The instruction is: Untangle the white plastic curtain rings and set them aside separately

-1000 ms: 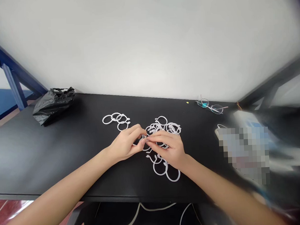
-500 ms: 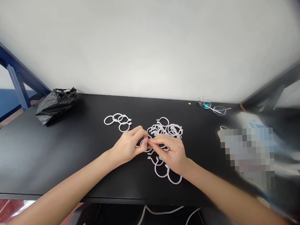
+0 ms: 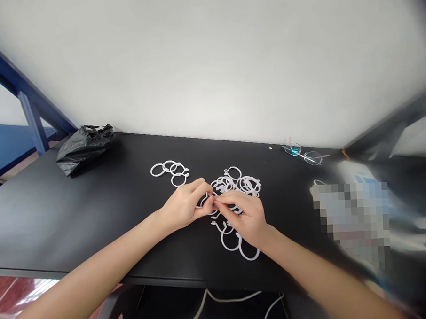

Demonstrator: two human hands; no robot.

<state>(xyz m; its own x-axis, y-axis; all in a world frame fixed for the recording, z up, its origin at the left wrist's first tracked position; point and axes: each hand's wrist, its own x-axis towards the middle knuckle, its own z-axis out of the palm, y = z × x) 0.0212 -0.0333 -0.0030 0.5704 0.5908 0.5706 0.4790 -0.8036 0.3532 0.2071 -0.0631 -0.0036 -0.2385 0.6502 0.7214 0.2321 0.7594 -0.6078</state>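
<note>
My left hand (image 3: pixel 187 204) and my right hand (image 3: pixel 244 213) meet fingertip to fingertip over the black table. Between their pinched fingers is a white plastic ring (image 3: pixel 202 202), the kind with a small clasp; most of it is covered by the fingers. Just behind and beneath my hands lies a pile of similar white rings (image 3: pixel 249 184). More open-ended rings (image 3: pixel 231 249) trail toward the front edge, partly under my right hand. Off to the left, a small group of rings (image 3: pixel 179 180) overlaps on the table.
A crumpled black plastic bag (image 3: pixel 85 148) sits at the back left. Eyeglasses (image 3: pixel 302 154) lie near the wall at the right. Farther right is a blurred white and blue package (image 3: pixel 362 181). Pale cables (image 3: pixel 233 300) hang below the table's front edge.
The whole view has shifted slightly. Both hands stay together at nearly the same spot, with only small finger movement around the ring.
</note>
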